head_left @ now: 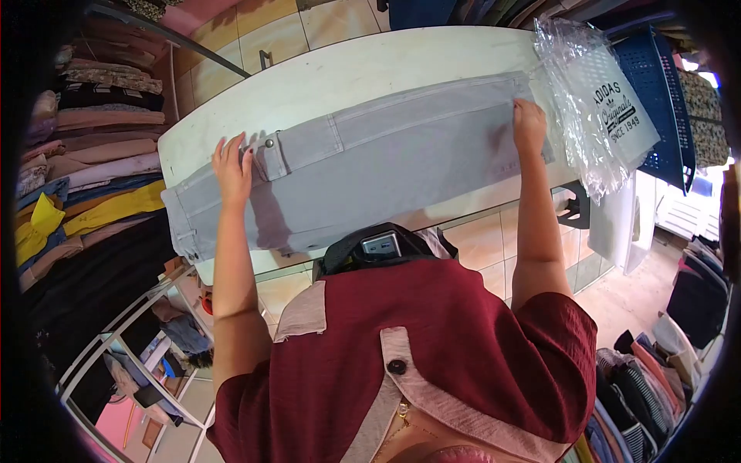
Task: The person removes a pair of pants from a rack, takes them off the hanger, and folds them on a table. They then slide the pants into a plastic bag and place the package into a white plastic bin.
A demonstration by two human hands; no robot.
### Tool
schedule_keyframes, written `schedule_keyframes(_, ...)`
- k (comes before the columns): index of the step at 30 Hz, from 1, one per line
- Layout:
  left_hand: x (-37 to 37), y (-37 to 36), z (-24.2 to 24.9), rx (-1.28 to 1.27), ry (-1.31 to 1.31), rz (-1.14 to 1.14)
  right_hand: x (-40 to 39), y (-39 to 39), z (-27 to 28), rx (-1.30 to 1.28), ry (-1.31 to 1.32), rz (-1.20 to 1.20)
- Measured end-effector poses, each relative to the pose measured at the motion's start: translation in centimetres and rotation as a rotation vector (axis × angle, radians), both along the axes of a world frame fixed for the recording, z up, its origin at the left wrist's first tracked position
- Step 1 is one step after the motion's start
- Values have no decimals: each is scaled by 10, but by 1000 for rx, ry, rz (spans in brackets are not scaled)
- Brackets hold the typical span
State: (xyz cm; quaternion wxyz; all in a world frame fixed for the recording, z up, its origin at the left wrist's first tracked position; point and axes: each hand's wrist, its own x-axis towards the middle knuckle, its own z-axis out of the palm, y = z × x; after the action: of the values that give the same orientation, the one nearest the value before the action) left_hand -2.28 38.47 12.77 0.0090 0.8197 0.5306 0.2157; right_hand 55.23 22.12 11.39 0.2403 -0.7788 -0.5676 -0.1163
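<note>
Grey trousers (401, 147) lie folded lengthwise across the white table (309, 73), waistband at the left and leg ends at the right. They have a side pocket flap with a button. My left hand (231, 170) rests by that flap at the upper edge, fingers spread apart. At the right end, my right hand (529, 127) has its fingers curled together on the cloth near the leg hem; the fingertips are partly hidden.
A clear plastic bag (567, 116) with printed lettering lies at the table's right end, beside a blue plastic basket (656, 108). Folded clothes (108, 139) are stacked on the left. More garments (633, 386) hang or lie at the lower right.
</note>
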Motion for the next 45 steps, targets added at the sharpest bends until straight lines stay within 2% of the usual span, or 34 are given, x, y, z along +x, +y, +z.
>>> schedule_keyframes(2, 15, 18, 10, -435, -42, -149, -7, 36, 15, -15, 121, 154)
schedule_keyframes(6, 40, 26, 14, -501, 25, -202, 5, 77, 1, -197, 70, 321)
schedule_keyframes(8, 45, 25, 10, -559, 41, -72, 7, 89, 8, -617, 124, 340)
schedule_keyframes(9, 46, 20, 8, -563, 45, -64, 7, 92, 11, -621, 129, 348)
schedule_keyframes(11, 54, 5, 6, -345, 150, 59, -3, 89, 19, -525, -23, 220)
schedule_keyframes(12, 63, -5, 5, -348, 152, 62, -14, 87, 19, -528, -21, 223)
schedule_keyframes(14, 91, -31, 3, 14, 68, 99, -56, 90, 16, 53, -407, 73)
schedule_keyframes(15, 110, -46, 2, 11, 66, 95, -79, 94, 2, 48, -258, 208)
schedule_keyframes(16, 130, -63, -1, -84, 193, 3, -113, 95, -14, -50, -75, 320)
schedule_keyframes(17, 142, -73, -6, -178, 318, -89, -152, 90, -16, -165, -122, 478)
schedule_keyframes(18, 144, -76, -15, -182, 316, -96, -186, 80, 17, -253, -92, 658)
schedule_keyframes(20, 143, -79, -31, -261, 186, -14, -214, 67, -25, -206, 128, 852)
schedule_keyframes(23, 137, -73, -32, -270, 226, -10, -179, 78, -32, -318, 41, 783)
schedule_keyframes(25, 136, -70, -30, -281, 221, -9, -111, 82, -4, -458, 9, 483)
schedule_keyframes(27, 135, -70, -31, -284, 220, -8, -24, 70, -25, -451, -183, 73)
schedule_keyframes(29, 134, -68, -31, -281, 221, -8, 43, 46, -27, -405, -4, -12)
schedule_keyframes(31, 133, -69, -30, -275, 212, -40, 44, 32, -22, -373, 70, -84)
schedule_keyframes(33, 128, -75, -26, -261, 180, -52, 20, 30, -22, -306, -155, -290)
schedule_keyframes(35, 119, -88, -19, -250, 151, -61, -48, 23, -8, -208, -92, 67)
schedule_keyframes(37, 103, -109, -9, -274, 199, 8, -132, 12, 1, -360, -55, 341)
schedule_keyframes(38, 88, -118, -10, -278, 206, 9, -156, 0, 1, -367, 30, 526)
schedule_keyframes(39, 70, -128, -15, -321, 201, 111, -172, -10, -1, -371, 116, 709)
schedule_keyframes(41, 34, -144, -16, -440, 247, 294, -155, -17, -9, -344, 111, 656)
schedule_keyframes(42, 15, -150, -18, -439, 254, 311, -139, -20, -14, -317, 101, 604)
schedule_keyframes(44, -19, -156, -20, -369, 68, 143, -87, -29, -11, -386, 13, 333)
schedule_keyframes(45, -27, -156, -21, -323, 77, 121, -50, -43, -24, -296, -57, 242)
